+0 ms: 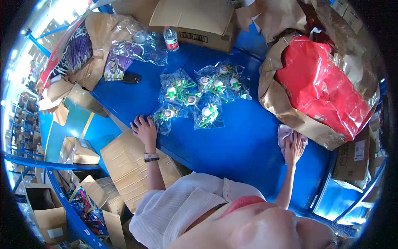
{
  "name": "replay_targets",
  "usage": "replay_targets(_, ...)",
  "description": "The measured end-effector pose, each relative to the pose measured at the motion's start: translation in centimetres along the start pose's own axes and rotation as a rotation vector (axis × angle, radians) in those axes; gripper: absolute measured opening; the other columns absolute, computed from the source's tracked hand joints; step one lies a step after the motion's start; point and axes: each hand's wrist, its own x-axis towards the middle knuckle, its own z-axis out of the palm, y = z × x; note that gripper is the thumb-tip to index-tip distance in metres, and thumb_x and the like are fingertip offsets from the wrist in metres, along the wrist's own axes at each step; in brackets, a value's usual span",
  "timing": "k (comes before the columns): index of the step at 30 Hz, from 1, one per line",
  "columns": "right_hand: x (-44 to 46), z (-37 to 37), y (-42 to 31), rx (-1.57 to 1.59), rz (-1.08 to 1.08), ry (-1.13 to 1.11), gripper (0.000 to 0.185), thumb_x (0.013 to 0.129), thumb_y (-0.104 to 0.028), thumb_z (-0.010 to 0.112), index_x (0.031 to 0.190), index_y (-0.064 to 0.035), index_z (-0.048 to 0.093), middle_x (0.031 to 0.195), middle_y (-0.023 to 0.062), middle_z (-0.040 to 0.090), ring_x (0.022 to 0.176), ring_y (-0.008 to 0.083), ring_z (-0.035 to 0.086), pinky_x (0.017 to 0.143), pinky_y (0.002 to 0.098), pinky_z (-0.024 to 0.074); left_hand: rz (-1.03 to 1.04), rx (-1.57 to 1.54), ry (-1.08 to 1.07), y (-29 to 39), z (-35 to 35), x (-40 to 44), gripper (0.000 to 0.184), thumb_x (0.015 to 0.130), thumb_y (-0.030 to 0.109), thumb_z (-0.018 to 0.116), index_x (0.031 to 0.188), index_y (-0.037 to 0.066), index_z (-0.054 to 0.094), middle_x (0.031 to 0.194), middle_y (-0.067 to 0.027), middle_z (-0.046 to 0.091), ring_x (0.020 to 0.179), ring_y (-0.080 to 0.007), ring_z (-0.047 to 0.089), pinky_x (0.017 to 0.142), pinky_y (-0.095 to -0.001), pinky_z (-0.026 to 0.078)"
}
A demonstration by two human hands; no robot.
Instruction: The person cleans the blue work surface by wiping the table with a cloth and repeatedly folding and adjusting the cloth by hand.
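My right hand [294, 148] presses a crumpled pale pink cloth [285, 135] against the blue tabletop [232, 151], close to a torn brown paper bag. At the table's near left edge rests my left hand [145, 132], fingers spread and nothing in them. Just beyond its fingertips lies a clear plastic packet [167, 113] with a small round-headed trinket and green cord inside. Several similar packets [209, 111] are grouped on the middle of the table, showing white, pink and green parts.
Red plastic-wrapped goods [321, 81] fill the paper bag [271, 79] at right. A water bottle [171, 39] stands before a cardboard box [192, 20] at the back. Purple printed bags [76, 50], clear wrap [143, 47] and a black object [132, 78] lie left. Cardboard [124, 162] leans below.
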Motion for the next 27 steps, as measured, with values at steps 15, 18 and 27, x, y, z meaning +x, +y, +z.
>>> replay_targets(15, -0.8, -3.5, -20.0, 0.273, -0.483, -0.166, 0.052, 0.082, -0.034, 0.056, 0.126, -0.0062, 0.051, 0.140, 0.0217, 0.036, 0.125, 0.0475, 0.033, 0.100, 0.0660, 0.0281, -0.001, 0.020, -0.017, 0.2, 0.3, 0.4, 0.034, 0.090, 0.037, 0.049, 0.115, 0.015, 0.054, 0.130, -0.0071, 0.048, 0.123, -0.0442, 0.038, 0.091, -0.0582, 0.038)
replay_targets(18, -2.0, -5.4, -23.2, 0.437, -0.787, -0.221, 0.060, 0.079, -0.033, 0.061, 0.131, -0.0068, 0.047, 0.142, 0.0197, 0.035, 0.127, 0.0447, 0.034, 0.106, 0.0600, 0.0243, 0.007, 0.021, -0.023, -0.2, 0.8, 0.5, 0.038, 0.091, 0.041, 0.047, 0.117, 0.014, 0.051, 0.128, -0.0097, 0.048, 0.123, -0.0436, 0.038, 0.091, -0.0587, 0.038)
replay_targets(27, -0.6, -5.2, -17.4, 0.609, -0.653, -0.507, 0.071, 0.081, -0.039, 0.063, 0.138, -0.0050, 0.038, 0.134, 0.0180, 0.047, 0.127, 0.0331, 0.043, 0.109, 0.0473, 0.0286, -0.019, -0.033, -0.018, -0.4, 0.2, 0.4, 0.037, 0.090, 0.042, 0.048, 0.115, 0.015, 0.053, 0.129, -0.0078, 0.048, 0.123, -0.0422, 0.038, 0.092, -0.0574, 0.037)
